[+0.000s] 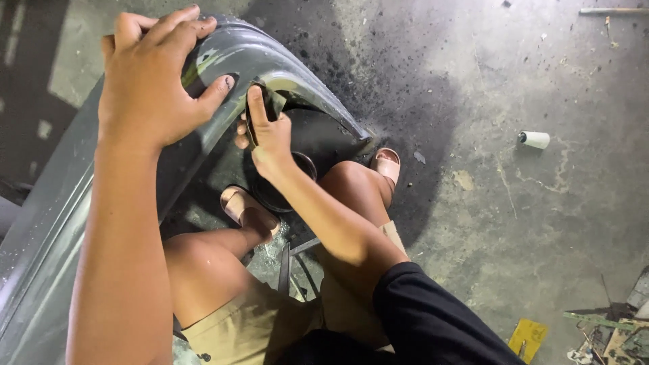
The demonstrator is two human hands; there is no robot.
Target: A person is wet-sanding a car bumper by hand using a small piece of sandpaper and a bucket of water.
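Overhead, a curved grey car body panel [284, 64] was seen propped on a stained concrete floor [527, 203], between sandalled feet. The left hand [152, 81] was spread flat, gripping its upper edge. The right hand [267, 132] was closed around a small dark sanding pad [270, 101], pressed against the panel's inner curve.

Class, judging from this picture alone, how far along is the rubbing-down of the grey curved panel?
Done: cannot tell; the grey panel looks dull all over. In hand: the left hand steadies the panel's top edge while the right hand presses a dark sheet against its inner curve. Left: the long stretch toward the lower left.
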